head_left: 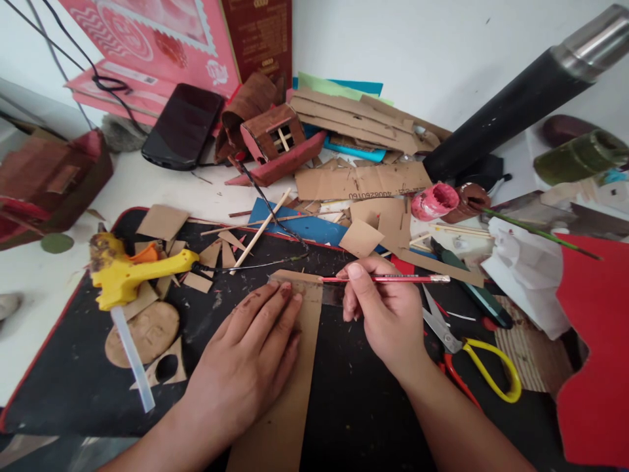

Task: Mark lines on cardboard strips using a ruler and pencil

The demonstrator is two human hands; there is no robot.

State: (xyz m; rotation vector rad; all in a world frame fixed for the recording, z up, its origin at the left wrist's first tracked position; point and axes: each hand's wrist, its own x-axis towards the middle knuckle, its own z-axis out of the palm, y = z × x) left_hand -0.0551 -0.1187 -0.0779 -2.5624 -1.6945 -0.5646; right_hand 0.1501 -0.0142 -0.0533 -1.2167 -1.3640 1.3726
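My left hand (246,357) lies flat, fingers spread, pressing down a long strip of brown cardboard (282,419) and a clear ruler (330,293) laid across the strip's far end. My right hand (381,311) grips a red pencil (393,279) that lies level, its tip at the ruler's edge on the cardboard, its eraser end pointing right. Both hands work over a black mat (73,387) with a red rim.
A yellow glue gun (125,272) lies left on the mat among cardboard scraps. Yellow-handled scissors (472,351) rest right of my right hand. Behind are a cardboard model house (272,134), stacked cardboard, a phone (184,124), a black flask (521,98) and red paper (597,347).
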